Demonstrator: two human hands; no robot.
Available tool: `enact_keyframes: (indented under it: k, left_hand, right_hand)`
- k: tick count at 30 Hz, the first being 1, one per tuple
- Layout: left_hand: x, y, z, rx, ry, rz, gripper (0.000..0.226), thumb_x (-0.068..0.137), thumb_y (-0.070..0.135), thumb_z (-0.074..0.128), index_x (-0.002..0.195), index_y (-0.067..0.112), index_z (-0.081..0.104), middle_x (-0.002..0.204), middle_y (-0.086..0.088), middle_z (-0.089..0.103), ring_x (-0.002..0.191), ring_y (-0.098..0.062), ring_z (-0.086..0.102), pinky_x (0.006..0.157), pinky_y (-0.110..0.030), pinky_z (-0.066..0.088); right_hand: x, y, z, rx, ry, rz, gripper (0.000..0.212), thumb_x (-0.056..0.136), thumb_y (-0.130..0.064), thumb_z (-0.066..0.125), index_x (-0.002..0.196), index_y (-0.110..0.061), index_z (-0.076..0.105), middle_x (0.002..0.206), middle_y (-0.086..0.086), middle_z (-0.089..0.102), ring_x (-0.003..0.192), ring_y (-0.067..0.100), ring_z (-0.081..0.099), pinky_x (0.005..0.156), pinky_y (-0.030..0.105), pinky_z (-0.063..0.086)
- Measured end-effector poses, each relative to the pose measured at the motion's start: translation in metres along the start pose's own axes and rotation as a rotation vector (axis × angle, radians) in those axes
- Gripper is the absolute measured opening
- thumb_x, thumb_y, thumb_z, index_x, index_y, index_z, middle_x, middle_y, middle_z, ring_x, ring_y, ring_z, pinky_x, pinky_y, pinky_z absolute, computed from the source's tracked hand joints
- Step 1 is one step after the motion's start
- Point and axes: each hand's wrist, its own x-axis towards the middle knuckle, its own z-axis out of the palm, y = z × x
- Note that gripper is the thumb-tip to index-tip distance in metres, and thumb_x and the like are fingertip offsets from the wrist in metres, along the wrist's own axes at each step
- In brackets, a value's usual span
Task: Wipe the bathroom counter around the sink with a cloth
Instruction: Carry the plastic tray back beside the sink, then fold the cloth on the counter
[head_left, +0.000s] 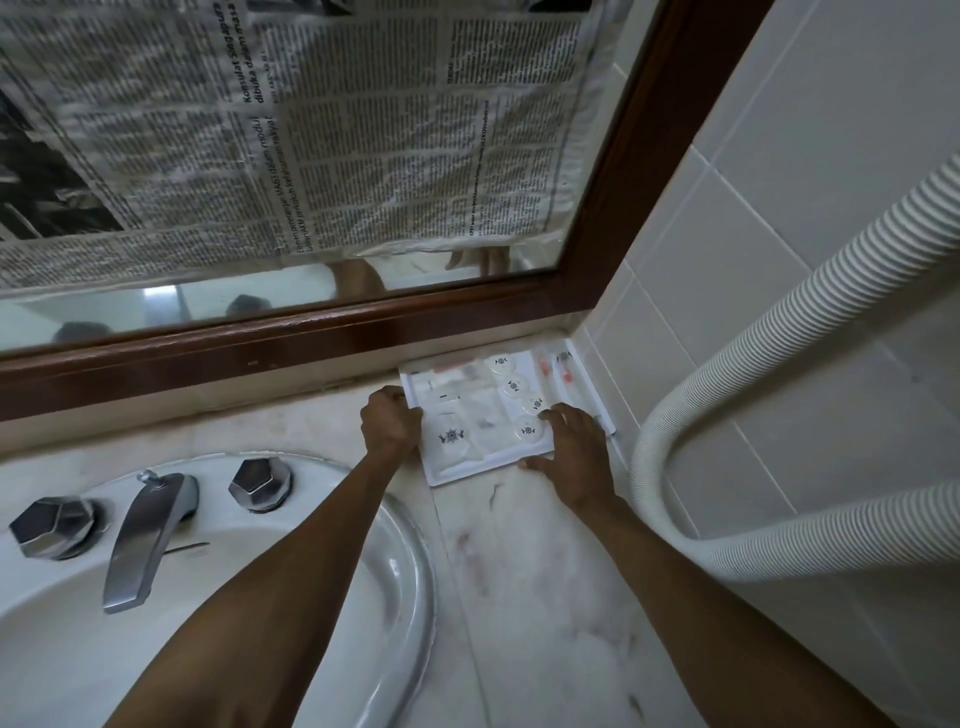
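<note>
The marble counter (519, 561) is lying right of the sink (395, 582). In its back corner a white tray (467, 470) of toiletries is sitting. The left hand (390, 422) is curling closed on the tray's left edge; the right hand (574, 448) is gripping its near right corner, fingers half spread.

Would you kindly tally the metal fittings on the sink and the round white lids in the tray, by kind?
Faceted tap handles: 2, one left and one right of the spout
Spout: 1
Round white lids with a dark emblem in the tray: 4
Total: 7
</note>
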Motion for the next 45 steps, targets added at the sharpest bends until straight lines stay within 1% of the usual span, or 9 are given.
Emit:
enact_keyframes:
  k: [8, 11, 15, 20, 22, 28, 33, 38, 45]
  left_hand:
    - [-0.010, 0.001, -0.026, 0.124, -0.115, 0.072, 0.047, 0.092, 0.022, 0.067, 0.134, 0.004, 0.057, 0.118, -0.016, 0.072, 0.119, -0.031, 0.062, 0.101, -0.034, 0.047]
    - [-0.027, 0.003, -0.057, 0.212, -0.103, 0.198, 0.040, 0.094, 0.027, 0.065, 0.129, 0.007, 0.062, 0.112, -0.013, 0.073, 0.109, -0.031, 0.065, 0.095, -0.036, 0.050]
    - [-0.057, -0.008, -0.118, 0.250, -0.095, 0.315, 0.028, 0.094, 0.026, 0.064, 0.118, 0.012, 0.067, 0.100, -0.007, 0.074, 0.084, -0.027, 0.072, 0.086, -0.038, 0.055]
    - [-0.099, -0.044, -0.209, 0.276, 0.008, 0.360, 0.020, 0.095, 0.023, 0.058, 0.112, 0.020, 0.068, 0.095, 0.003, 0.073, 0.085, -0.021, 0.070, 0.072, -0.025, 0.053]
    - [-0.116, -0.062, -0.249, 0.297, 0.067, 0.366, 0.022, 0.096, 0.026, 0.057, 0.115, 0.021, 0.068, 0.097, 0.007, 0.073, 0.089, -0.018, 0.069, 0.074, -0.026, 0.053]
    - [-0.154, -0.134, -0.372, 0.289, 0.185, 0.331, 0.022, 0.095, 0.029, 0.058, 0.112, 0.024, 0.070, 0.100, 0.006, 0.074, 0.093, -0.017, 0.068, 0.082, -0.033, 0.055]
    - [-0.183, -0.203, -0.466, 0.322, 0.277, 0.250, 0.027, 0.092, 0.028, 0.053, 0.113, 0.028, 0.069, 0.103, 0.007, 0.074, 0.093, -0.018, 0.067, 0.085, -0.038, 0.054]
    - [-0.203, -0.269, -0.544, 0.343, 0.349, 0.194, 0.026, 0.091, 0.024, 0.056, 0.114, 0.026, 0.070, 0.104, 0.006, 0.073, 0.101, -0.018, 0.065, 0.087, -0.036, 0.053]
    - [-0.189, -0.334, -0.616, 0.361, 0.384, 0.026, 0.028, 0.092, 0.030, 0.055, 0.118, 0.028, 0.066, 0.109, 0.004, 0.072, 0.105, -0.024, 0.063, 0.080, -0.032, 0.046]
  right_hand:
    - [0.003, -0.023, -0.009, -0.082, -0.093, -0.016, 0.073, 0.064, -0.027, 0.088, 0.129, -0.013, 0.058, 0.135, 0.008, 0.053, 0.126, 0.031, 0.048, 0.101, 0.044, 0.039]
    - [0.002, -0.048, -0.014, -0.087, -0.146, -0.057, 0.065, 0.068, -0.016, 0.081, 0.128, -0.014, 0.056, 0.136, 0.010, 0.049, 0.127, 0.032, 0.047, 0.102, 0.040, 0.036]
    - [0.004, -0.115, -0.025, -0.015, -0.258, -0.081, 0.052, 0.078, -0.015, 0.072, 0.128, -0.016, 0.055, 0.136, 0.007, 0.051, 0.126, 0.028, 0.046, 0.103, 0.036, 0.034]
    - [-0.001, -0.221, -0.030, 0.098, -0.309, -0.193, 0.041, 0.084, -0.020, 0.066, 0.124, -0.020, 0.058, 0.133, 0.004, 0.057, 0.120, 0.025, 0.054, 0.093, 0.035, 0.044]
    - [-0.010, -0.271, -0.031, 0.121, -0.295, -0.267, 0.039, 0.084, -0.020, 0.066, 0.123, -0.019, 0.060, 0.132, 0.003, 0.059, 0.119, 0.025, 0.056, 0.092, 0.036, 0.046]
    - [-0.065, -0.412, -0.014, 0.221, -0.284, -0.416, 0.028, 0.083, -0.024, 0.069, 0.110, -0.018, 0.063, 0.113, 0.002, 0.069, 0.098, 0.024, 0.064, 0.083, 0.037, 0.053]
    - [-0.128, -0.503, 0.020, 0.229, -0.399, -0.417, 0.021, 0.079, -0.037, 0.062, 0.101, -0.034, 0.063, 0.104, -0.011, 0.069, 0.097, 0.020, 0.064, 0.093, 0.044, 0.050]
    - [-0.178, -0.574, 0.058, 0.228, -0.488, -0.472, 0.033, 0.083, -0.027, 0.064, 0.115, -0.022, 0.061, 0.106, -0.004, 0.070, 0.100, 0.022, 0.063, 0.082, 0.034, 0.050]
    - [-0.201, -0.650, 0.110, 0.169, -0.625, -0.426, 0.040, 0.084, -0.034, 0.066, 0.120, -0.022, 0.057, 0.107, -0.003, 0.071, 0.104, 0.023, 0.064, 0.086, 0.036, 0.051]
